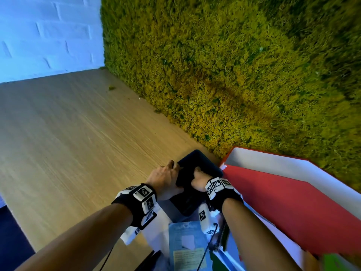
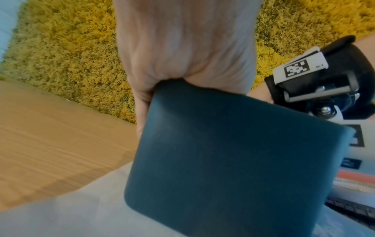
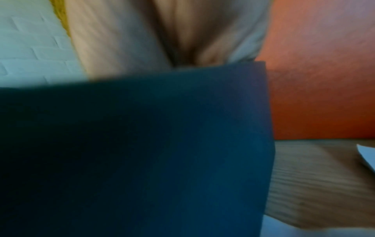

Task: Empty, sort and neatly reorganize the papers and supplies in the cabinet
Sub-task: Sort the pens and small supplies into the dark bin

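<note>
Notebook (image 1: 197, 167), dark blue, matte, rounded corners

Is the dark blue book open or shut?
Shut. The dark blue book shows one smooth closed cover and no pages, gripped by the left hand and right hand.

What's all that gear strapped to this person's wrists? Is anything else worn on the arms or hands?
Each wrist carries a black fabric band: one on the left wrist, one on the right wrist. White blocky plastic modules printed with black-and-white square code markers sit on the bands. Thin black cables trail from them toward the body. The forearms are bare, with no sleeves, and the hands wear no gloves.
</note>
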